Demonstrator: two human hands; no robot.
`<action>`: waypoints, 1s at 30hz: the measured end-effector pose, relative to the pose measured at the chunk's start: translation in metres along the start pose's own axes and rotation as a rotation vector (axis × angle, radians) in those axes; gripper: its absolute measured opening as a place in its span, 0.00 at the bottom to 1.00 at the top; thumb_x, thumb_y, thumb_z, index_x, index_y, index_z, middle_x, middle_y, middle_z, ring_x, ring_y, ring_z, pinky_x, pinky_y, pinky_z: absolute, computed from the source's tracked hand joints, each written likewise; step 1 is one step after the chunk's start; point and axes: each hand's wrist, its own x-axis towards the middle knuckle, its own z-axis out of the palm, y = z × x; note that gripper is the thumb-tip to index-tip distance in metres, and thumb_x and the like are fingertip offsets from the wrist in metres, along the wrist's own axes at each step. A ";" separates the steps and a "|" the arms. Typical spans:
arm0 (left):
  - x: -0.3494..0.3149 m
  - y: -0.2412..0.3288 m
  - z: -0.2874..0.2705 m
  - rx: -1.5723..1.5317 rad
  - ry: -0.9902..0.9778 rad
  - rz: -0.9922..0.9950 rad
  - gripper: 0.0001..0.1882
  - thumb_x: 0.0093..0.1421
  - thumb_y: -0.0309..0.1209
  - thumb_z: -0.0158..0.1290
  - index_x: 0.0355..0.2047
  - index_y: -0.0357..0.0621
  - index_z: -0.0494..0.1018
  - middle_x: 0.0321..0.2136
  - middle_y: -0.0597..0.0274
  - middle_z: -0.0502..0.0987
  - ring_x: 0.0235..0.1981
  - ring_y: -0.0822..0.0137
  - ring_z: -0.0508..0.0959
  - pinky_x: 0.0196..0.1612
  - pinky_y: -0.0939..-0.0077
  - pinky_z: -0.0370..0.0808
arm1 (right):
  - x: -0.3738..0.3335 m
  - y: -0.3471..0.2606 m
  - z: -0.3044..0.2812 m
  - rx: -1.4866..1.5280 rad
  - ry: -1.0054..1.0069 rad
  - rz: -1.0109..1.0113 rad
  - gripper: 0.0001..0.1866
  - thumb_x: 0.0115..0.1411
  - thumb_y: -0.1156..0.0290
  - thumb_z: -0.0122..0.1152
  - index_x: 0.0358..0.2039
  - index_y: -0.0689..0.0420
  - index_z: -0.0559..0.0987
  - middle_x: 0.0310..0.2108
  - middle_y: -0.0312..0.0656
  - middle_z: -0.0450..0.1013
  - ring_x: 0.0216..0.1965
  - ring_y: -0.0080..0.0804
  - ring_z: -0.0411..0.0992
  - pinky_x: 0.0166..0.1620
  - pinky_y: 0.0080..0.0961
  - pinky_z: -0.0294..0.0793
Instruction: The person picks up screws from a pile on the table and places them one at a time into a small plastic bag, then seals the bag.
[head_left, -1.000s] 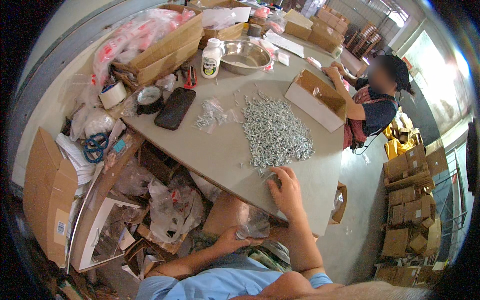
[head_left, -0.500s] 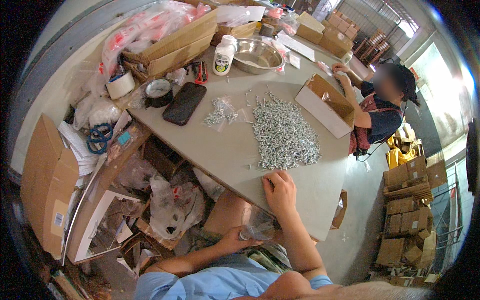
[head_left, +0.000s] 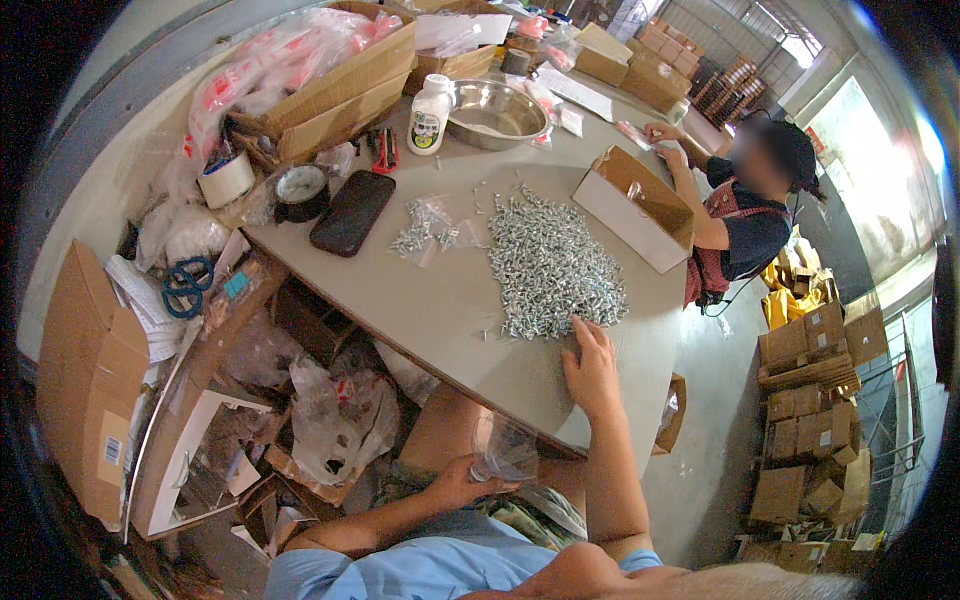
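A broad heap of small silver screws (head_left: 555, 265) lies on the grey tabletop. At its near right edge rests my right hand (head_left: 594, 372), fingers stretched toward the screws and the thumb apart, with nothing seen in its grasp. Below the table's front edge, close to my lap, my left hand (head_left: 462, 485) is closed round a clear plastic cup (head_left: 508, 450), which is tilted. Whether anything is inside the cup I cannot tell. Left of the heap is a small clear bag (head_left: 432, 238) with screws in and around it. An open cardboard box (head_left: 640, 215) stands right of the heap.
A black phone (head_left: 352, 212), a tape roll (head_left: 301, 192), a white bottle (head_left: 431, 115) and a steel bowl (head_left: 497, 112) stand farther back. Blue-handled scissors (head_left: 188, 288) lie at the left. Across the table's right side a co-worker (head_left: 745, 205) handles something small.
My right hand has shifted right along the heap's near edge, and its curled fingers have straightened. My left hand still holds the cup. The view has moved slightly.
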 end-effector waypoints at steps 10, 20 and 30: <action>0.018 -0.053 -0.005 0.224 0.103 0.137 0.23 0.52 0.36 0.60 0.44 0.37 0.68 0.37 0.54 0.76 0.40 0.60 0.74 0.47 0.64 0.69 | -0.036 -0.024 -0.016 0.259 -0.212 0.013 0.16 0.48 0.75 0.62 0.41 0.59 0.77 0.42 0.47 0.71 0.42 0.45 0.72 0.45 0.33 0.71; 0.025 -0.055 -0.010 0.229 0.006 0.113 0.16 0.55 0.34 0.58 0.40 0.41 0.68 0.35 0.58 0.73 0.40 0.62 0.72 0.51 0.67 0.67 | -0.040 -0.022 -0.003 0.280 -0.091 0.041 0.18 0.46 0.71 0.67 0.38 0.59 0.76 0.38 0.45 0.72 0.36 0.40 0.73 0.39 0.30 0.73; 0.024 -0.064 -0.007 0.108 0.054 0.170 0.16 0.52 0.31 0.59 0.38 0.38 0.70 0.29 0.58 0.75 0.33 0.68 0.74 0.38 0.70 0.72 | -0.037 -0.025 0.000 0.244 -0.070 0.015 0.13 0.46 0.71 0.66 0.32 0.61 0.77 0.35 0.47 0.72 0.35 0.43 0.73 0.39 0.31 0.73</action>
